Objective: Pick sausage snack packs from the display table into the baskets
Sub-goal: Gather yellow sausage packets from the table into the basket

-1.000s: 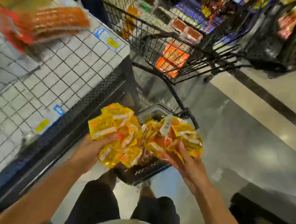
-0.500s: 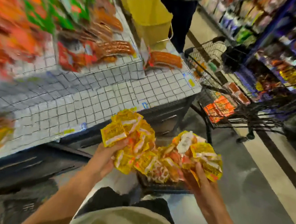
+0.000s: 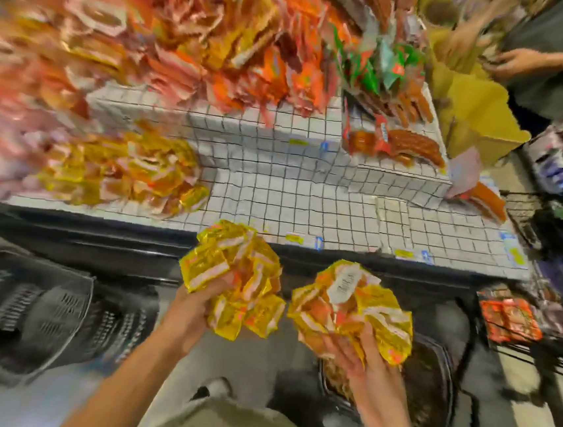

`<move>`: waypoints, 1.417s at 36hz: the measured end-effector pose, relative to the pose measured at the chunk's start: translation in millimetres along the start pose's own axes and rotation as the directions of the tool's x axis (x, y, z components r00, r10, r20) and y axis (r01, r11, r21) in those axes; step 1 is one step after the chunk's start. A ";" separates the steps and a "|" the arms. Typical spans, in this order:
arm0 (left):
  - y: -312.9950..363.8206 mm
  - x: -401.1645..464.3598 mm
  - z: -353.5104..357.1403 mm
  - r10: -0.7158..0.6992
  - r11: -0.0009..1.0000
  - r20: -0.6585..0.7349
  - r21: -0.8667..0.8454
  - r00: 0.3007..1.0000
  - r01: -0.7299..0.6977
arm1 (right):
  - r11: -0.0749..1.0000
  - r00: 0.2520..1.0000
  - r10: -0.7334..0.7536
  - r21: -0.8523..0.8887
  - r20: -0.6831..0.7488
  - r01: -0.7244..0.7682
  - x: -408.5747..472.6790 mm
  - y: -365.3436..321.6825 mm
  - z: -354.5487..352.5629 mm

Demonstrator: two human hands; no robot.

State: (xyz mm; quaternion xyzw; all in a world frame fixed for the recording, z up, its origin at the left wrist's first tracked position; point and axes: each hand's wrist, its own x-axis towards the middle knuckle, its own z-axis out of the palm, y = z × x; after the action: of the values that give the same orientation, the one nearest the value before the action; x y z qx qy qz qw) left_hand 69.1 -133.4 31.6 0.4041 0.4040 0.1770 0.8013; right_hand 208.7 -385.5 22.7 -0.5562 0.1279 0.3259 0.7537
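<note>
Yellow snack packs (image 3: pixel 232 277) bunched in the left hand (image 3: pixel 192 308), more (image 3: pixel 353 306) in the right hand (image 3: pixel 362 362), fingers curled around each bundle.

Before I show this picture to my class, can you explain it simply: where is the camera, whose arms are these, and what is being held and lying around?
The camera sits on a person's head, looking down, so the arms are their own. The left hand grips a yellow bundle of sausage snack packs; the right hand grips a second bundle. Ahead is the display table, with a yellow pile of packs and blurred orange ones. A dark basket stands on the floor at left, another basket under the right hand.
</note>
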 end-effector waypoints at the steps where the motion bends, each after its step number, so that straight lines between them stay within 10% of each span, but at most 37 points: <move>1: 5.6 -2.9 -15.3 0.022 1.000 -0.026 -0.010 0.999 -0.023 | 1.000 1.000 0.020 -0.024 0.022 -0.020 0.0 8.8 15.7; 12: 27.9 -26.2 -162.2 0.119 0.979 -0.289 -0.125 0.950 -0.161 | 0.970 0.948 0.233 -0.119 0.216 -0.211 6.8 50.2 147.1; 26: 78.2 30.3 -165.2 0.153 0.969 -0.446 -0.109 0.882 -0.223 | 0.956 0.895 0.287 -0.166 0.341 -0.243 77.8 26.5 229.7; 51: 118.6 219.9 -35.9 -0.074 0.997 -0.033 0.013 0.997 0.074 | 0.997 0.998 0.015 -0.077 0.063 -0.010 179.8 -43.2 238.5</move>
State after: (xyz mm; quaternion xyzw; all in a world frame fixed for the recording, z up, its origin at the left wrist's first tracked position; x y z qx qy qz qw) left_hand 180.2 91.3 1.9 0.3916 0.4330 0.1509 0.7978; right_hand 331.3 -110.2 38.7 -0.5734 0.0949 0.3528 0.7333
